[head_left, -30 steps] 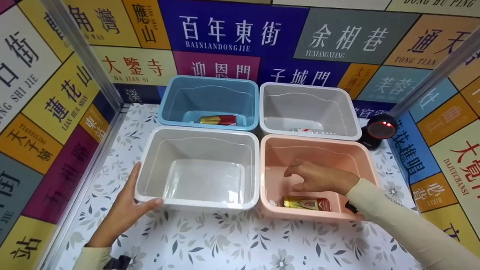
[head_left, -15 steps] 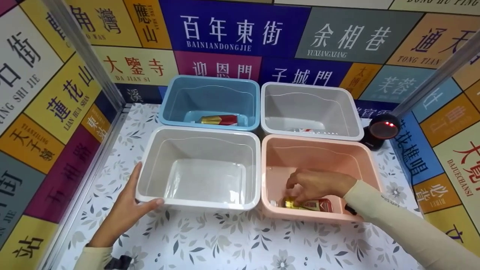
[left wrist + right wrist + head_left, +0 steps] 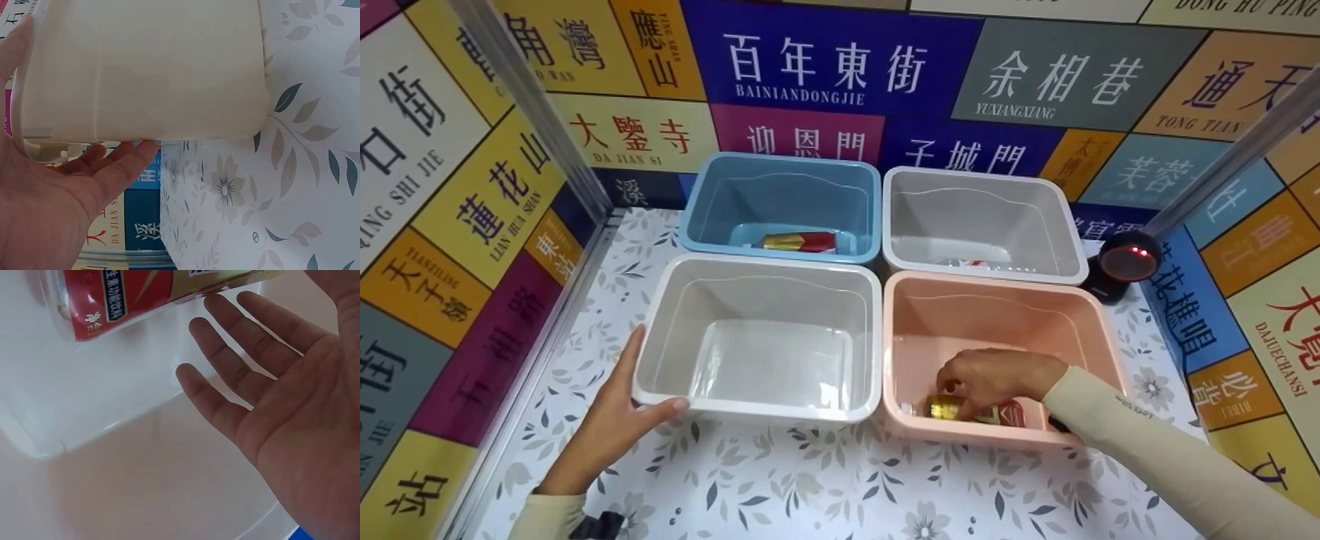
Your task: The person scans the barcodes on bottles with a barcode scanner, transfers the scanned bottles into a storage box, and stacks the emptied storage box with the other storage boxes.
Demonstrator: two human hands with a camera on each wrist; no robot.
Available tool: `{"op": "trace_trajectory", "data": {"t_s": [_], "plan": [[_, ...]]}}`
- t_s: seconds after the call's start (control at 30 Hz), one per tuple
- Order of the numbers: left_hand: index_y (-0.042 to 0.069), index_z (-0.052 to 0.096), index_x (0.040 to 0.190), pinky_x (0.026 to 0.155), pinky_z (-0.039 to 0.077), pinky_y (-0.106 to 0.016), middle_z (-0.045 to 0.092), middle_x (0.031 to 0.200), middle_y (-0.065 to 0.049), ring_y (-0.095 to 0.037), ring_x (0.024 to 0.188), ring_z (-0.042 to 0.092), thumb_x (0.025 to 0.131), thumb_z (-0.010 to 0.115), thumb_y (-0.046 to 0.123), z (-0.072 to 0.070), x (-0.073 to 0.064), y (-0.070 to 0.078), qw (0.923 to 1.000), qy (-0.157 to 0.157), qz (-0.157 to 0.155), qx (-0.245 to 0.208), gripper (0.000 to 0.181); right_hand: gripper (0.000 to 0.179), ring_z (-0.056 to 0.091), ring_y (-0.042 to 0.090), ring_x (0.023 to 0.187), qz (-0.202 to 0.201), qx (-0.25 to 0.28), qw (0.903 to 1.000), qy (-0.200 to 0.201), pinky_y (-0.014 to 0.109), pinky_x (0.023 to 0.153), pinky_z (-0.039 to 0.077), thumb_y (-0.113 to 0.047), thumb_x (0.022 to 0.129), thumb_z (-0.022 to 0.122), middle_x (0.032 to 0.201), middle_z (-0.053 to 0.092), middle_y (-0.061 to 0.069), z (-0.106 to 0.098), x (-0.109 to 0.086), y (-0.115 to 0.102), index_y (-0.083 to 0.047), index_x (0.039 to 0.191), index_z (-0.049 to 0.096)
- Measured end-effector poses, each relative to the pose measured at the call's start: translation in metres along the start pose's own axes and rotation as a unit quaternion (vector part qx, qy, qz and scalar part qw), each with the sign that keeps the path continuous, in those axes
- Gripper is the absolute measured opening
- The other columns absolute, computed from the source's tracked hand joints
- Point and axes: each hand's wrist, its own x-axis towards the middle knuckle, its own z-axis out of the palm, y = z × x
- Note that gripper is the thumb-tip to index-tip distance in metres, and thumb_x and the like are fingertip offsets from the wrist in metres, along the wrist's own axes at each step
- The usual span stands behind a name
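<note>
Pink bin (image 3: 1080, 319) open from above w/ room behind bottle (image 3: 971, 409); walls hem sides.

A staged sorting booth: sign-covered walls (image 3: 825, 67), four bins, a barcode scanner (image 3: 1123, 262).
</note>
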Motion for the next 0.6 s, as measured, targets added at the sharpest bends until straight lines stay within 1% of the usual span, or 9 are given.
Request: {"op": "trace_trajectory", "data": {"t_s": [0.13, 0.27, 0.37, 0.5, 0.6], "plan": [[0.036, -0.004, 0.178, 0.117, 0.04, -0.073, 0.013, 0.183, -0.018, -0.048, 0.15, 0.043, 0.093, 0.092, 0.028, 0.0005, 0.0, 0.0004, 1.0, 0.002, 0.006, 0.003, 0.128, 0.039, 0.066, 0.012, 0.091, 0.001, -0.002, 0.9999, -0.01, 0.04, 0.091, 0.06, -0.034, 0.087, 0.093, 0.103, 0.075, -0.008, 0.0014, 0.0024, -0.0005, -0.016, 0.119, 0.082], [0.035, -0.003, 0.178, 0.116, 0.041, -0.072, 0.015, 0.182, -0.019, -0.048, 0.149, 0.044, 0.093, 0.092, 0.028, 0.0013, 0.0011, 0.0004, 0.9999, 0.003, 0.014, 0.003, 0.128, 0.032, 0.062, 0.009, 0.082, -0.007, 0.004, 0.9998, -0.019, 0.032, 0.08, 0.055, -0.027, 0.086, 0.091, 0.093, 0.071, -0.009, 0.0001, 0.0024, -0.0018, -0.016, 0.114, 0.082], [0.037, -0.003, 0.178, 0.116, 0.041, -0.072, 0.015, 0.183, -0.018, -0.048, 0.15, 0.044, 0.093, 0.092, 0.027, 0.0013, 0.0018, 0.0, 0.9999, 0.001, 0.011, -0.007, 0.128, 0.031, 0.061, 0.009, 0.081, 0.0, 0.005, 0.9996, -0.026, 0.032, 0.078, 0.055, -0.023, 0.086, 0.091, 0.091, 0.07, -0.009, -0.0009, 0.0022, -0.0026, -0.016, 0.114, 0.081], [0.039, -0.004, 0.178, 0.116, 0.041, -0.073, 0.012, 0.184, -0.017, -0.048, 0.151, 0.042, 0.093, 0.092, 0.028, 0.0003, 0.0011, -0.0002, 0.9999, -0.002, 0.003, -0.012, 0.129, 0.032, 0.062, 0.01, 0.081, 0.022, 0.008, 0.999, -0.038, 0.033, 0.08, 0.056, -0.021, 0.083, 0.092, 0.091, 0.07, -0.011, 0.0001, 0.0021, -0.0038, -0.017, 0.113, 0.081], [0.039, -0.004, 0.178, 0.117, 0.04, -0.073, 0.011, 0.184, -0.017, -0.048, 0.151, 0.042, 0.092, 0.092, 0.029, -0.0005, -0.0001, 0.0, 1.0, -0.002, -0.001, -0.003, 0.129, 0.028, 0.061, 0.009, 0.076, 0.024, 0.012, 0.9986, -0.045, 0.031, 0.075, 0.055, -0.022, 0.082, 0.093, 0.086, 0.069, -0.01, 0.0014, 0.0027, -0.0054, -0.018, 0.107, 0.08]]}}
